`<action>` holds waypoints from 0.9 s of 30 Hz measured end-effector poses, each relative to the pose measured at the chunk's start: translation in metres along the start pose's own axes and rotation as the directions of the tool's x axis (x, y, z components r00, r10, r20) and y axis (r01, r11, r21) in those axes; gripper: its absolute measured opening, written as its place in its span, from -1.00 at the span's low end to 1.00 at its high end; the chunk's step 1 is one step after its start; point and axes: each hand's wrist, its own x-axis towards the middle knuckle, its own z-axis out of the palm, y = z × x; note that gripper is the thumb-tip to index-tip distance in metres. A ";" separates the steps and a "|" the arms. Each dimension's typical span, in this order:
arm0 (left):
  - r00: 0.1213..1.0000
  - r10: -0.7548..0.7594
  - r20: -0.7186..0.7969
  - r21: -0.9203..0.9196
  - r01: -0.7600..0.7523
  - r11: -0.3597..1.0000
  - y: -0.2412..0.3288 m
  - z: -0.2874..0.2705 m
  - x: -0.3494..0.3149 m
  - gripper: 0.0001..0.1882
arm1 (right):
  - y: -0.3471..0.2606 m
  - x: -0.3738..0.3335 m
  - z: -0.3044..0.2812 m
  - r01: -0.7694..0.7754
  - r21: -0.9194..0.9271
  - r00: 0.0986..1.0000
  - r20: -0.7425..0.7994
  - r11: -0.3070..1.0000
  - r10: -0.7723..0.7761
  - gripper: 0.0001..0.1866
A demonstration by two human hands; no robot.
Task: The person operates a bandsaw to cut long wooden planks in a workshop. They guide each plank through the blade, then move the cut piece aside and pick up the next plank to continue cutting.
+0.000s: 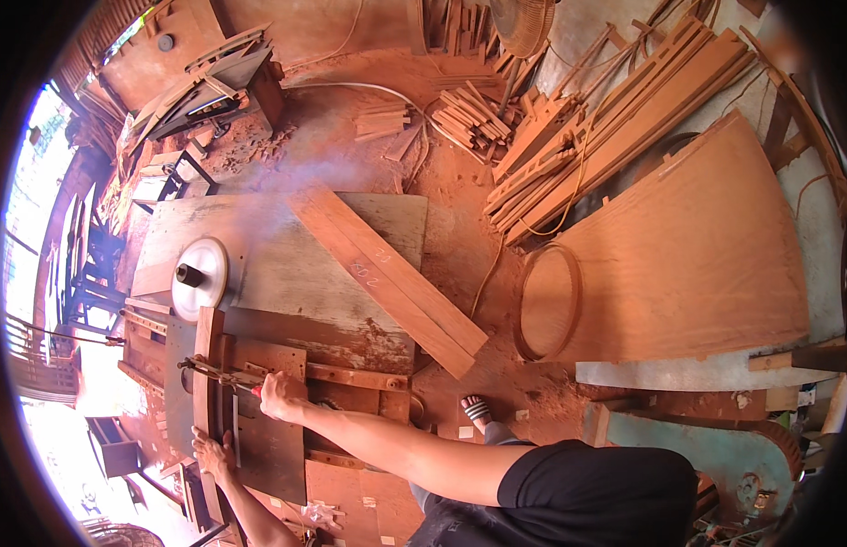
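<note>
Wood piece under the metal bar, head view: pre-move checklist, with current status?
1. Left hand on the wood piece, away from the white disc: ok, disc is near the far end.
2. Right hand at the red handle: ok.
3. Metal bar pressing tight: cannot tell; it crosses the wood piece, but pressure doesn't show.
4. White disc stopped: cannot tell from one picture.
5. Loose boards apart from the wood piece: ok, they lie diagonally off to the right.
6. Closed shoes: not ok, open sandal visible.

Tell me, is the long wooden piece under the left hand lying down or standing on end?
Lying down: the wooden piece stretches lengthwise over the metal plate, with the left hand on it.
</note>
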 end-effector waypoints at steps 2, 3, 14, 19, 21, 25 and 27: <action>0.995 0.100 0.006 -0.019 -0.100 0.995 0.042 -0.005 0.014 0.10 | 0.045 -0.007 0.005 0.000 -0.145 1.000 0.008 0.989 0.001 -0.57; 0.999 0.033 0.020 -0.018 -0.033 0.999 0.006 0.002 0.002 0.10 | 0.037 -0.002 -0.016 0.061 -0.040 0.998 0.009 0.997 -0.061 -0.58; 0.945 0.266 -0.189 0.074 -0.257 0.964 0.006 0.016 0.034 0.12 | 0.109 0.021 -0.052 -0.767 0.631 0.639 0.735 0.115 0.229 -0.62; 0.985 0.147 -0.089 0.028 -0.145 0.989 0.056 -0.022 0.015 0.13 | 0.164 0.029 -0.052 -0.867 0.496 0.487 0.864 0.047 -0.123 -0.46; 0.998 0.064 0.029 -0.097 -0.061 0.993 0.047 -0.030 0.008 0.15 | 0.161 0.042 -0.063 -0.904 0.421 0.403 0.898 0.078 -0.176 -0.49; 0.997 0.070 0.021 -0.123 -0.067 0.990 0.056 -0.042 0.014 0.16 | 0.118 0.046 -0.029 -0.923 0.376 0.381 0.923 -0.079 -0.060 -0.50; 0.997 0.071 -0.024 -0.071 -0.072 0.995 0.047 -0.035 0.007 0.13 | 0.113 0.045 -0.032 -0.919 0.381 0.387 0.920 -0.098 -0.058 -0.52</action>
